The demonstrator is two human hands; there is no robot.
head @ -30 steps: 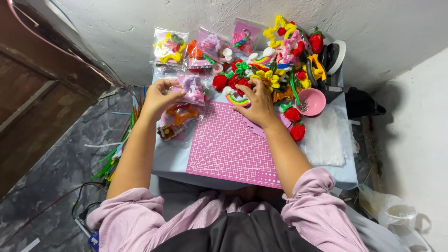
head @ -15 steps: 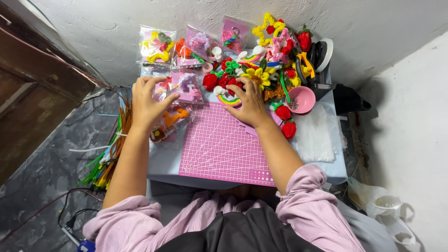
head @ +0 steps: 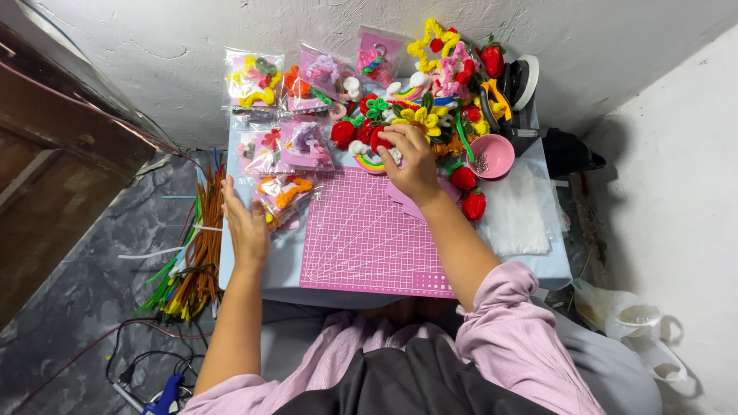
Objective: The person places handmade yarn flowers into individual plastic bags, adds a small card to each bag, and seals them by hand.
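Note:
My right hand (head: pixel 409 161) reaches to the far edge of the pink cutting mat (head: pixel 361 238), with its fingers among a heap of pipe-cleaner flowers (head: pixel 430 115) and next to a small rainbow piece (head: pixel 369 163). What its fingers grip is hidden. My left hand (head: pixel 246 227) lies flat, fingers apart, at the table's left edge beside a clear packet with orange craft pieces (head: pixel 283 194). It holds nothing.
Several clear packets of craft pieces (head: pixel 277 84) lie at the back left. A pink bowl (head: pixel 492 155), red pipe-cleaner strawberries (head: pixel 469 192) and clear plastic bags (head: pixel 519 207) sit to the right. Bundled pipe cleaners (head: pixel 192 253) and a glue gun (head: pixel 161 392) lie on the floor at left.
My left hand has drawn back from the packets to the table's left edge. My right hand stays at the flower heap.

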